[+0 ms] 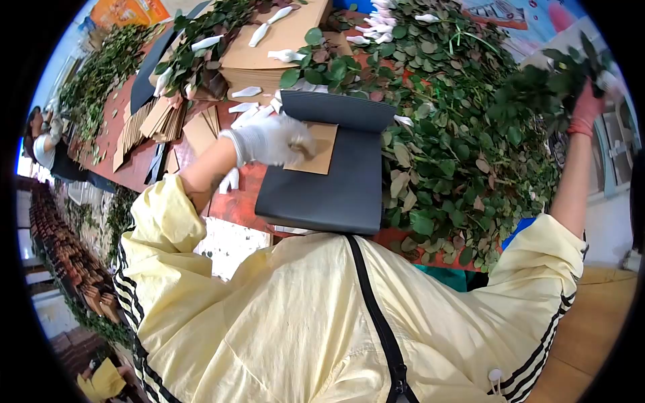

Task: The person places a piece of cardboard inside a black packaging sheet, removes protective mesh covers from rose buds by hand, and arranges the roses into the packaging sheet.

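My left hand, in a white glove, is over the left part of a small brown cardboard piece; its fingers are smeared by motion. That cardboard lies on a black sheet with a ribbed, raised far edge, close to my body. Out at the far right, my right hand, in a reddish glove, is closed around leafy stems. A white-wrapped bud shows beside that hand.
Leafy stems are heaped across the table's right side. Stacked cardboard stands at the back, with more cardboard pieces at left. White-wrapped buds lie at the back. At far left is another person.
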`<state>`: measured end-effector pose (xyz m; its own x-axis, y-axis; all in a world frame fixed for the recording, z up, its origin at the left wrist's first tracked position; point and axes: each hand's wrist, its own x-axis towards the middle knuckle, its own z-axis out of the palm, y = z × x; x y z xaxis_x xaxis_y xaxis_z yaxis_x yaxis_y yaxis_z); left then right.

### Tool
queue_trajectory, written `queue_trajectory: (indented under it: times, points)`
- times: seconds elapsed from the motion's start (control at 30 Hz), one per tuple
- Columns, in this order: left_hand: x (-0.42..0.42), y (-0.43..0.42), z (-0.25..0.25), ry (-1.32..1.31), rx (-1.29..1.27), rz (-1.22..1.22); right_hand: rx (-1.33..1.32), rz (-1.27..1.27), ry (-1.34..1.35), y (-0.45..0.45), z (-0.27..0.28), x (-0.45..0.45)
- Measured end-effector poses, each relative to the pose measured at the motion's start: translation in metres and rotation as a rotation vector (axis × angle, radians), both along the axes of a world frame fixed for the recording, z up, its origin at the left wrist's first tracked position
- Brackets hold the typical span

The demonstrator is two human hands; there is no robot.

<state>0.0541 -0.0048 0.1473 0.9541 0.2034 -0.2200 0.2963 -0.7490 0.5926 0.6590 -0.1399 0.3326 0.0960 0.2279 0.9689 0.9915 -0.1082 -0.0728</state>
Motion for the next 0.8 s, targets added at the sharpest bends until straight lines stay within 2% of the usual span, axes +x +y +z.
queue_trajectory:
  times: [0.03, 0.07, 0.13, 0.17, 0.23, 0.37, 0.4, 0.47, 0.5, 0.53, 0.6, 0.67, 0.7, 0.8]
  points:
    - [-0.008, 0.001, -0.023, -0.036, 0.051, -0.105, 0.069, -0.114, -0.153, -0.003, 0.014, 0.018]
    - [-0.011, -0.004, -0.032, -0.037, 0.050, -0.099, 0.187, -0.039, -0.172, -0.004, 0.023, 0.026]
    - [-0.015, -0.018, -0.044, 0.180, 0.236, -0.169, 0.278, -0.097, -0.164, -0.010, 0.045, 0.018]
    - [-0.019, -0.018, -0.058, 0.178, 0.234, -0.167, 0.325, -0.096, -0.160, -0.011, 0.056, 0.012]
    - [-0.029, -0.016, -0.084, -0.019, 0.213, -0.032, 0.341, 0.012, -0.222, -0.013, 0.077, -0.040]
    - [-0.023, -0.028, -0.059, 0.159, -0.061, -0.060, 0.224, 0.348, -0.466, -0.016, 0.120, -0.182]
    - [-0.025, -0.032, -0.059, 0.164, -0.008, -0.100, 0.175, 0.454, -0.535, -0.015, 0.127, -0.219]
    - [-0.024, -0.044, -0.048, 0.232, 0.072, -0.088, 0.037, 0.541, -0.638, -0.009, 0.130, -0.262]
    - [-0.023, -0.051, -0.044, 0.300, 0.158, -0.070, -0.038, 0.501, -0.675, -0.006, 0.123, -0.271]
    - [-0.025, -0.057, -0.051, 0.235, 0.202, -0.015, -0.113, 0.464, -0.713, -0.003, 0.116, -0.279]
    - [-0.021, -0.059, -0.049, 0.236, 0.225, -0.027, -0.597, 0.184, -0.559, -0.001, 0.068, -0.306]
    - [-0.022, -0.062, -0.053, 0.191, 0.257, 0.027, -0.858, 0.055, -0.666, 0.010, 0.018, -0.351]
    - [-0.023, -0.064, -0.055, 0.179, 0.246, 0.020, -0.880, 0.075, -0.861, 0.016, -0.008, -0.375]
    - [-0.023, -0.063, -0.050, 0.213, 0.213, 0.060, -1.402, -0.044, -0.625, 0.016, -0.080, -0.407]
